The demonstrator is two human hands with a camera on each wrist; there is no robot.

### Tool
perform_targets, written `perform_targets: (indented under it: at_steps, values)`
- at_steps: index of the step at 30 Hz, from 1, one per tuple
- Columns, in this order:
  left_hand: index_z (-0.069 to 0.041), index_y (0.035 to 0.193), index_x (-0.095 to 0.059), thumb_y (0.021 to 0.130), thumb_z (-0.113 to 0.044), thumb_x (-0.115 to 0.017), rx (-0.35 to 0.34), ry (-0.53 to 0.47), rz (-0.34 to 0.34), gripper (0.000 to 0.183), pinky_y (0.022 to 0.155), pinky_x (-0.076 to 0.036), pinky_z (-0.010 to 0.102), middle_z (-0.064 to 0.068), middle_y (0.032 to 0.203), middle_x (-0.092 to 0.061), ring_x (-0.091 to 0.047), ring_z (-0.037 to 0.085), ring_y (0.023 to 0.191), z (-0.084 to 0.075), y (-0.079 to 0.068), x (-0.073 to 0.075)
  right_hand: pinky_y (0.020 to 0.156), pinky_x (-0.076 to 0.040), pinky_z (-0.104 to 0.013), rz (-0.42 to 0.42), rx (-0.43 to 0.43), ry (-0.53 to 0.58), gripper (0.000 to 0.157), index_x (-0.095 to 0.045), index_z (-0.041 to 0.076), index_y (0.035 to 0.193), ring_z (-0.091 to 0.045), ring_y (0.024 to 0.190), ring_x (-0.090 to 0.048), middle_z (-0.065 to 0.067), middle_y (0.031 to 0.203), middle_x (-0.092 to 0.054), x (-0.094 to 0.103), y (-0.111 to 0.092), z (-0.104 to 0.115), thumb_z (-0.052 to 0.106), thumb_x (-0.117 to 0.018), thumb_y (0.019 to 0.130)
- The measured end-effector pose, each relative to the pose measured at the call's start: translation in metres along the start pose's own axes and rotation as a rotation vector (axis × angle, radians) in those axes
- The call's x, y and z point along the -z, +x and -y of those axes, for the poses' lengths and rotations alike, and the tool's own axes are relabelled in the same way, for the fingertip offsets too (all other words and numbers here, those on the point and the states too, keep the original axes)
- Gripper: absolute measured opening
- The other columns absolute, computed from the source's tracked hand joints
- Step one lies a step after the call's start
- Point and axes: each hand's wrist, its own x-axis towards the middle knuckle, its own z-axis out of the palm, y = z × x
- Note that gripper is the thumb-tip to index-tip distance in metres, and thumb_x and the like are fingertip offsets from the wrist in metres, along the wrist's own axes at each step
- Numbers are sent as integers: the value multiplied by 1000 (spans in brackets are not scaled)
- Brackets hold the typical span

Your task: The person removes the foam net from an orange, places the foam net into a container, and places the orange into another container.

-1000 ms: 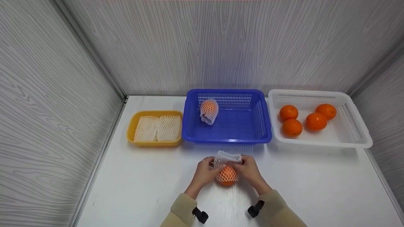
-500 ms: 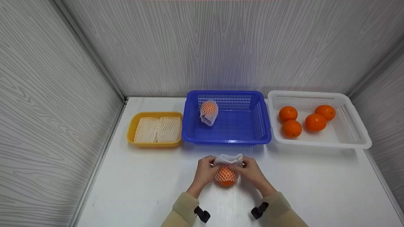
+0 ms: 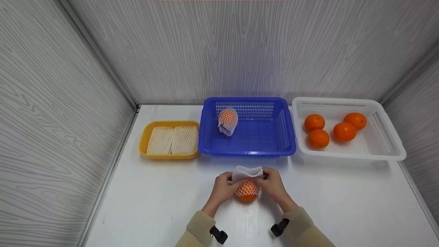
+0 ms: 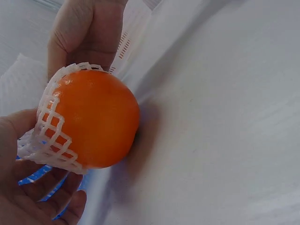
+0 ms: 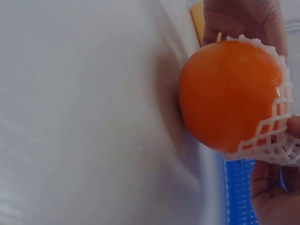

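Observation:
An orange (image 3: pixel 247 197) sits on the white table, its far part covered by a white foam net sleeve (image 3: pixel 249 171). From the left, my left hand (image 3: pixel 222 188) pinches the sleeve's edge between thumb and fingers. My right hand (image 3: pixel 272 187) pinches the opposite side. In the left wrist view the bare side of the orange (image 4: pixel 101 119) bulges out of the net (image 4: pixel 54 136). The right wrist view shows the net (image 5: pixel 274 131) wrapping only part of the orange (image 5: pixel 225 93).
A blue basket (image 3: pixel 247 153) behind my hands holds one netted orange (image 3: pixel 228 118). At its left, a yellow tray (image 3: pixel 168 156) contains flat foam nets (image 3: pixel 184 140). Several bare oranges (image 3: pixel 344 132) lie in a white basket (image 3: pixel 349 157) on the right.
Both hands keep their hold on the net at nearly the same spot. The net's far edge has shifted slightly; the baskets and tray stay put.

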Motion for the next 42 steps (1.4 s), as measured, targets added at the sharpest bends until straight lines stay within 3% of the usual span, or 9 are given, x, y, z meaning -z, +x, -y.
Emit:
perform_targets:
  at_steps: [5, 9, 13, 18, 21, 25, 32, 42]
  values:
    - [-7, 90, -76, 82, -22, -81, -52, -14, -66, 17, 64, -52, 26, -3, 83, -69, -61, 10, 76, -2, 1, 1, 74, -52, -25, 39, 2, 92, 26, -68, -8, 104, -16, 83, -60, -10, 94, -69, 2, 0, -5, -7, -73, 79]
    - [-10, 89, -76, 83, -19, -80, -76, 0, -109, 12, 62, -49, 26, -5, 79, -69, -57, 8, 70, -2, 3, -1, 91, -49, -31, 178, -40, 163, 49, -60, -4, 125, -22, 105, -61, -12, 116, -65, 4, 2, -28, 1, -79, 80]
    - [-8, 96, -76, 84, -19, -79, -55, -17, -124, 17, 72, -53, 29, -3, 86, -71, -62, 9, 77, -2, 3, -2, 101, -42, -38, 298, -64, 139, 72, -47, 0, 139, -25, 116, -54, -12, 130, -58, 5, 0, -47, 9, -83, 78]
    - [-7, 102, -74, 85, -22, -79, -27, -92, -135, 24, 77, -54, 31, -1, 93, -72, -65, 11, 85, -2, 4, -3, 108, -32, -46, 338, -60, 111, 84, -41, 3, 144, -27, 122, -49, -12, 134, -54, 4, -1, -51, 12, -86, 74]
    - [-3, 103, -72, 86, -16, -77, -20, -149, -136, 22, 76, -53, 30, 5, 95, -72, -64, 14, 85, -19, -2, 2, 110, -29, -47, 347, -74, 111, 88, -39, 4, 145, -27, 124, -48, -12, 136, -52, 4, -2, -46, 12, -87, 72]
    - [3, 103, -70, 87, -6, -74, -13, -229, -127, 19, 75, -52, 27, 12, 95, -70, -63, 17, 84, -43, -10, 9, 106, -34, -46, 363, -81, 96, 91, -37, 4, 146, -27, 121, -50, -12, 135, -52, 4, -3, -47, 12, -88, 71]
    - [6, 107, -68, 89, -5, -71, -44, -335, -135, 21, 69, -54, 25, 14, 93, -70, -63, 17, 80, -43, -8, 15, 102, -41, -46, 385, -62, 34, 94, -36, 7, 146, -29, 115, -53, -11, 130, -54, 4, -2, -54, 14, -89, 69]
    - [9, 106, -67, 89, -7, -72, -61, -266, -236, 23, 68, -52, 23, 12, 93, -70, -61, 12, 78, -60, -9, 44, 98, -46, -48, 408, -60, -41, 76, -51, 7, 136, -30, 112, -56, -10, 131, -54, 6, -3, -54, 19, -88, 71]
